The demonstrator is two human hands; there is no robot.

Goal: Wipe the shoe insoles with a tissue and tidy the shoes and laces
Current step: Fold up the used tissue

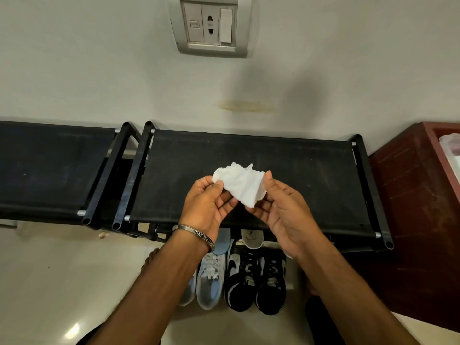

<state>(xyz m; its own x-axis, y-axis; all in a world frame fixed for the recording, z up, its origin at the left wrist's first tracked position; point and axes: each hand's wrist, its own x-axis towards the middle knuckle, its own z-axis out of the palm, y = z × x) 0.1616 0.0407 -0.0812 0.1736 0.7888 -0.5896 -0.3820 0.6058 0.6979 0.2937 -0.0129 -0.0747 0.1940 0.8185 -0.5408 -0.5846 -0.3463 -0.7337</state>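
Both hands are on one crumpled tissue (242, 186), held up between them. The left hand (207, 207) pinches one end between thumb and curled fingers, and the right hand (286, 210) nips the other end under its thumb with the remaining fingers loosely spread beneath. My guess is the sheet is being folded or bunched into a pad before any wiping starts.

Just behind the fingers lies the black fabric top of a shoe rack (298, 170), a handy surface at working height.

Below the wrists, on the pale floor, a light blue pair of shoes (211, 277) and a black and white pair (256, 280) stand side by side, toes toward the person. Two loose insoles, a blue insole (222, 241) and a white insole (252, 239), lie just past their heels, partly under the rack, probably pulled out for cleaning.

A silver bangle (196, 232) circles the left wrist.
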